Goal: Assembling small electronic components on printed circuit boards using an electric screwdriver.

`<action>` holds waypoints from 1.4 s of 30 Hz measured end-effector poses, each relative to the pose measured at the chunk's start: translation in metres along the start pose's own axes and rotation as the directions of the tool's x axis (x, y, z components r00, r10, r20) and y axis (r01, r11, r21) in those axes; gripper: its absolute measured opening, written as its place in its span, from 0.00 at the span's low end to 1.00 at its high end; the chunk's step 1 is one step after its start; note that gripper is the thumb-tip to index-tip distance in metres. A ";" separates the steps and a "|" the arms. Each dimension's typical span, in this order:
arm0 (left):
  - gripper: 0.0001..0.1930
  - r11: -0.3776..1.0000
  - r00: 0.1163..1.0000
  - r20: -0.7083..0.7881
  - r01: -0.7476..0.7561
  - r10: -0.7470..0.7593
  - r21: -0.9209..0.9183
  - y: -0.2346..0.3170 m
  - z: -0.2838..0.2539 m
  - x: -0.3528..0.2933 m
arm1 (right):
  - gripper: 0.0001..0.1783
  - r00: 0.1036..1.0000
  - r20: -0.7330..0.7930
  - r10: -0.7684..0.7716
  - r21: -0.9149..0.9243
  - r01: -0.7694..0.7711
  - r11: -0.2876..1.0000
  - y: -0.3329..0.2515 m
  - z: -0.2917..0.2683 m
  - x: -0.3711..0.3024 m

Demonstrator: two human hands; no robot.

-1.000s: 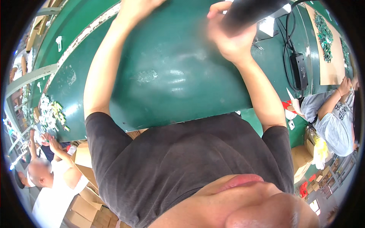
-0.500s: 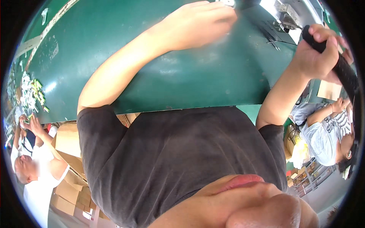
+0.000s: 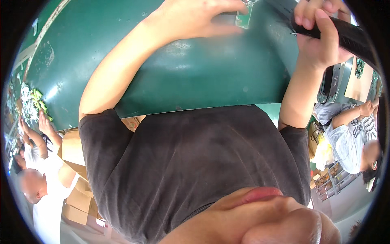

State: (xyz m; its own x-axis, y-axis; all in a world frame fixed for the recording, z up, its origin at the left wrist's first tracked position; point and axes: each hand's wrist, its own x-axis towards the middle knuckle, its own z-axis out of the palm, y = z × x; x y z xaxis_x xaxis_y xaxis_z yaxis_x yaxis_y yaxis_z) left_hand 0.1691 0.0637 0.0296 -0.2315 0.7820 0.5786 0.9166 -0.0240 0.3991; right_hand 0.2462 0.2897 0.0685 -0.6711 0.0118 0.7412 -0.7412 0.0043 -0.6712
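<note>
At the far edge of view, my left hand (image 3: 191, 18) reaches over the green table with thumb and fingers spread apart. Between their tips, or just past them, lies a small clear plastic piece (image 3: 243, 19); a round pale part shows at its far end, cut off by the picture's edge. I cannot tell whether the fingertips touch it. To the right, my right hand (image 3: 321, 34) is wrapped round a thick black rod-shaped tool (image 3: 353, 40). A thin metal tip seems to stick out at its left end, and the rest runs toward the right rim.
The green table (image 3: 227, 77) stretches in front of me. At far left, a pile of white and yellow-green small parts (image 3: 35, 99) lies near a person in white (image 3: 48, 183). Right of my arm are a black device (image 3: 331, 81), a brown board (image 3: 358, 83) and another person (image 3: 345, 132).
My left fingers have spread from a closed pose, and the clear piece now shows beside them. My right hand has moved left and farther away with the black tool, now turned nearer level.
</note>
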 end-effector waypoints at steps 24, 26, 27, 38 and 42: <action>0.15 0.983 0.996 0.089 0.047 -0.031 -0.179 0.006 0.003 0.002 | 0.50 0.941 -0.302 -0.155 0.347 0.260 0.901 0.018 0.037 -0.006; 0.16 0.986 0.999 0.053 -0.002 0.011 -0.166 0.007 0.005 0.001 | 0.49 0.999 -0.038 0.001 0.005 0.000 1.000 0.008 0.023 -0.011; 0.16 0.990 0.995 0.097 0.020 -0.007 -0.137 0.007 0.004 0.002 | 0.49 0.998 -0.058 -0.016 0.030 0.018 0.999 0.010 0.023 -0.014; 0.19 0.936 0.991 -0.005 0.124 -0.133 -0.328 -0.003 0.009 0.002 | 0.49 0.997 -0.071 -0.016 0.009 0.017 1.000 0.008 0.022 -0.007; 0.16 0.986 0.999 -0.048 -0.008 0.000 -0.167 -0.004 0.009 0.003 | 0.49 0.997 -0.073 0.002 0.041 0.001 0.999 0.007 0.026 -0.012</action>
State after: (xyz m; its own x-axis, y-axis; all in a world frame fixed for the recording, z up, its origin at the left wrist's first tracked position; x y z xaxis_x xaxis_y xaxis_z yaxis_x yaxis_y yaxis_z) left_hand 0.1682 0.0721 0.0232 -0.2472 0.7514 0.6118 0.8508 -0.1338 0.5082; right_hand 0.2487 0.2635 0.0555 -0.6702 0.0847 0.7373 -0.7416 -0.0365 -0.6699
